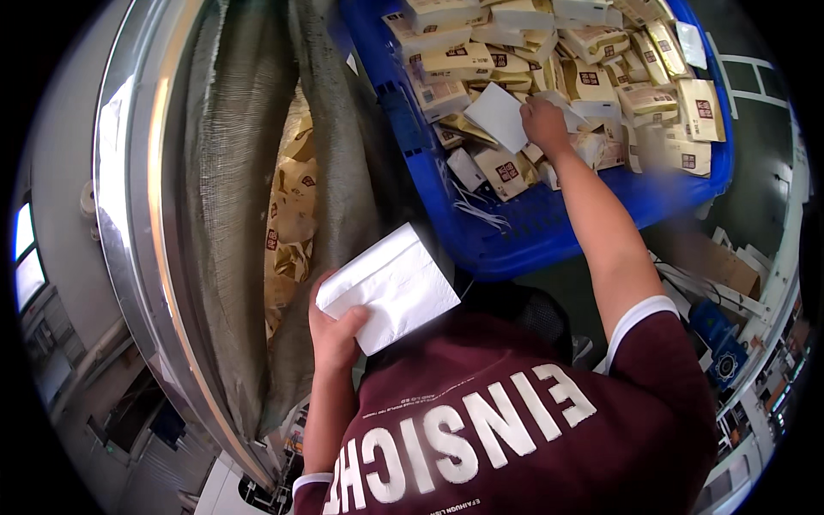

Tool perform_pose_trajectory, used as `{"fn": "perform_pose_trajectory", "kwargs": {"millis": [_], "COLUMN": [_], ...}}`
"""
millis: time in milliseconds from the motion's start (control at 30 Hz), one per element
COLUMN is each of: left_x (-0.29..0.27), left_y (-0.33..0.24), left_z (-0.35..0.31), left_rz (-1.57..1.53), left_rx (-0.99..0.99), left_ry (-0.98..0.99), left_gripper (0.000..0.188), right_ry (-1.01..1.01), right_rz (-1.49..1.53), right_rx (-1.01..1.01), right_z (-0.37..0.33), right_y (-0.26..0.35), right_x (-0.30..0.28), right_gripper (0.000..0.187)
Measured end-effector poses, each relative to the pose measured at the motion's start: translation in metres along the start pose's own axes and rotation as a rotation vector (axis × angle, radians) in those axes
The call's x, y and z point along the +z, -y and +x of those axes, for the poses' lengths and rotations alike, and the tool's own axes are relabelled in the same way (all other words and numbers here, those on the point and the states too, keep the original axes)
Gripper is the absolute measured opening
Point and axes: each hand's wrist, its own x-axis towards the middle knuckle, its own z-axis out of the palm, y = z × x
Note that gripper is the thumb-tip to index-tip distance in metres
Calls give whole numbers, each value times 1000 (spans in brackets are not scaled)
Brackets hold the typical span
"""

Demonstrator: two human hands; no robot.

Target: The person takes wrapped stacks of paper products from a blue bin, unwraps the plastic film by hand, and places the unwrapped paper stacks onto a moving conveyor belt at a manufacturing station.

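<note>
Held a white soft packet (390, 287) in left hand (335, 330), below the blue crate (515, 240), grip pinching its lower corner. Right hand (542, 120) reached inside the crate, fingers closed on another white packet (498, 116). Probably light, squashy, slippery film; best taken at edges.

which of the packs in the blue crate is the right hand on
The plain white pack at the crate's left-middle, under the right hand; those around it are cream with a dark printed square.
</note>
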Motion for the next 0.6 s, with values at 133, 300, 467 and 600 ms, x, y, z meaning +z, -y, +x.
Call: {"fn": "perform_pose_trajectory", "kwargs": {"millis": [133, 300, 467, 600], "left_x": [7, 23, 22, 21], "left_y": [6, 1, -10, -18], "left_z": [-6, -6, 3, 8], "left_rz": [40, 66, 88, 86], "left_rx": [-25, 6, 47, 72], "left_ry": [-19, -43, 47, 93], "left_gripper": [70, 69, 67, 67], "right_ry": [77, -77, -87, -98], "right_rz": [-123, -109, -83, 55], "right_rx": [62, -141, -277, -247], "right_z": [4, -2, -12, -31], "right_y": [16, 16, 19, 34], "right_x": [3, -3, -10, -32], "right_gripper": [20, 12, 8, 9]}}
